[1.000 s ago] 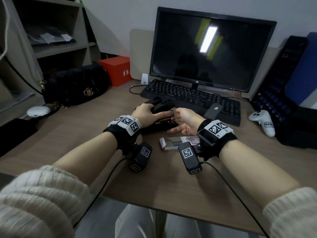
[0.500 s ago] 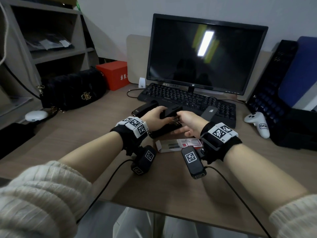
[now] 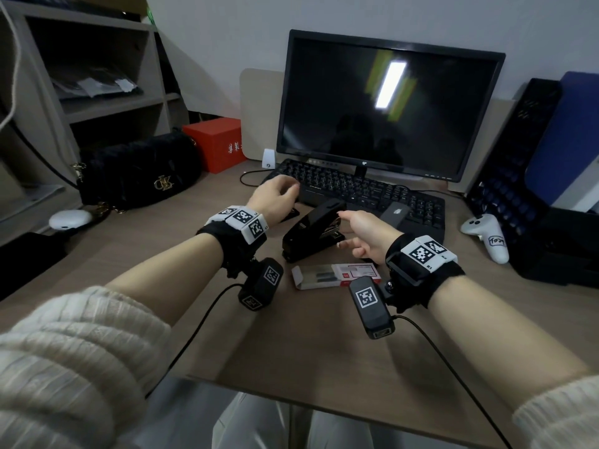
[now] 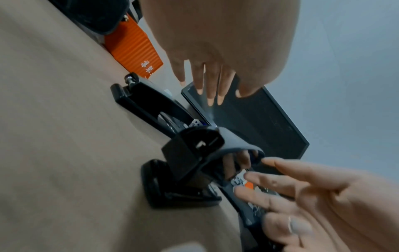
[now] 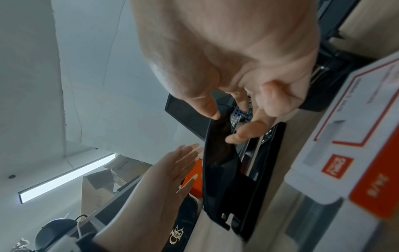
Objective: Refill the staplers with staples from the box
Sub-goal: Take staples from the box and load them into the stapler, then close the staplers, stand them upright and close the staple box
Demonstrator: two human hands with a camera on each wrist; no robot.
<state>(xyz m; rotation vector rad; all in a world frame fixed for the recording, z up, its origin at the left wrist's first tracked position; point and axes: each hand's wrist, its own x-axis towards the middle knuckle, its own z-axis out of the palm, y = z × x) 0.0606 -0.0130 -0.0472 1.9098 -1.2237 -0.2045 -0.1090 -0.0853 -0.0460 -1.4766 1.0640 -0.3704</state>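
Observation:
A black stapler [image 3: 309, 233] stands mid-desk, its top cover tilted up from the base; the right wrist view shows it [image 5: 222, 163] from the front. My right hand [image 3: 348, 230] hovers at its raised end with fingers spread, and the thumb tip [image 5: 212, 113] touches the cover. My left hand [image 3: 282, 194] floats empty above a second black stapler [image 4: 140, 104], which the head view mostly hides. Its fingers [image 4: 210, 88] are nearly straight. The white-and-red staple box [image 3: 334, 275] lies open just in front of the first stapler.
A keyboard [image 3: 363, 192] and monitor [image 3: 385, 105] stand behind the staplers. At the left are a black handbag [image 3: 139, 173] and a red box [image 3: 217, 144]. A white controller [image 3: 486, 231] lies at the right. A dark phone [image 3: 393, 212] rests on the keyboard's edge.
My left hand has let go of the stapler and lifted away to the back left. My right hand's fingers have opened and now only touch the cover.

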